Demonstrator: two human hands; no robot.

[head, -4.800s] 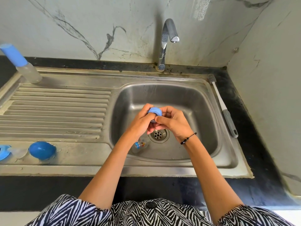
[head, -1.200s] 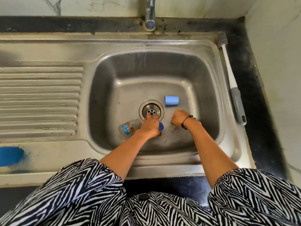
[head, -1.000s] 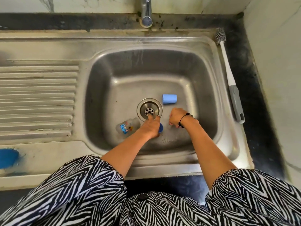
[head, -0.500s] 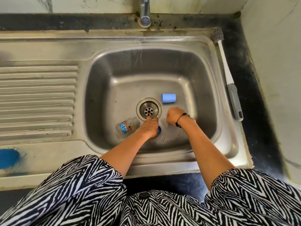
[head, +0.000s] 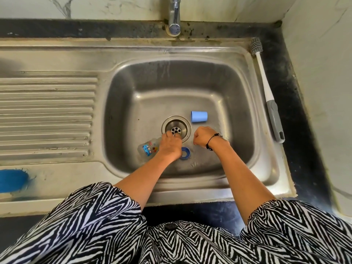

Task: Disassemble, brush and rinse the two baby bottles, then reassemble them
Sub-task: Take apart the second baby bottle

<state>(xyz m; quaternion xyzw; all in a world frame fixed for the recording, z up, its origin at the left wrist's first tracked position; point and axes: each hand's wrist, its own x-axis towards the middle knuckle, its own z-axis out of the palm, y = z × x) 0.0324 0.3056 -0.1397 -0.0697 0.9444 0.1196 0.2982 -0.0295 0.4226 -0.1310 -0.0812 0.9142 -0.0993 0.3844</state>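
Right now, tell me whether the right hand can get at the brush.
Probably yes. The right hand is low in the sink, holding nothing visible, and the brush lies exposed on the rim to its right, with nothing between them.

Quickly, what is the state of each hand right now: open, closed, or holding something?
Left hand: over the bottle, fingers hidden; cannot tell.
Right hand: fingers curled; whether it holds anything cannot be told.

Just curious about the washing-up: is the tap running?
Off, it seems. No stream falls from the tap into the sink, whose floor looks dry around the drain.
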